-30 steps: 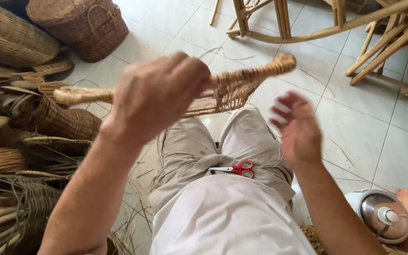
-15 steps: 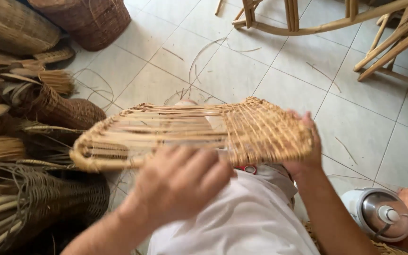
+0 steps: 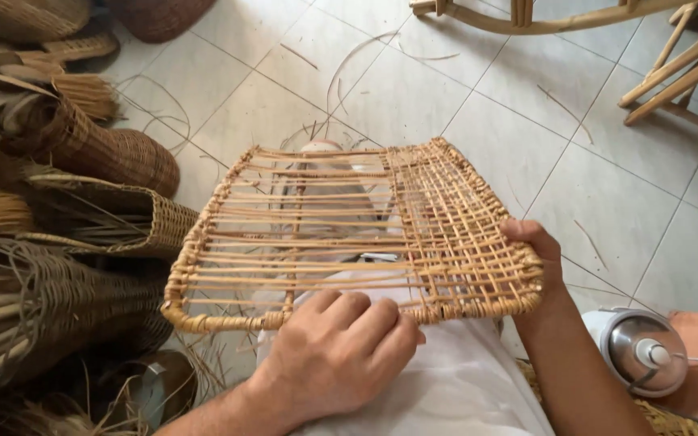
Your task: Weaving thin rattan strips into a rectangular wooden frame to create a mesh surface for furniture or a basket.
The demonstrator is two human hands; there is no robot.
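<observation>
Wicker panel (image 3: 349, 234), a flat rectangular frame of pale rattan, lies held level over the person's lap, its right part closely woven and its left part only long open strands. The left hand (image 3: 337, 355) rests on the near edge of the frame, fingers (image 3: 365, 311) curled over the rim and closed on it. The right hand (image 3: 539, 254) grips the right near corner, thumb on top and the rest of the fingers hidden under the weave, so it clasps the panel firmly. Below the panel the white cloth (image 3: 462, 387) of the person's clothing shows. On the left stand stacked woven baskets (image 3: 98, 153) and bundles of loose cane. A small metal and white appliance (image 3: 640, 351) sits at the near right on the tiled floor (image 3: 414, 89), and wooden chair legs (image 3: 672, 64) stand at the far right.
</observation>
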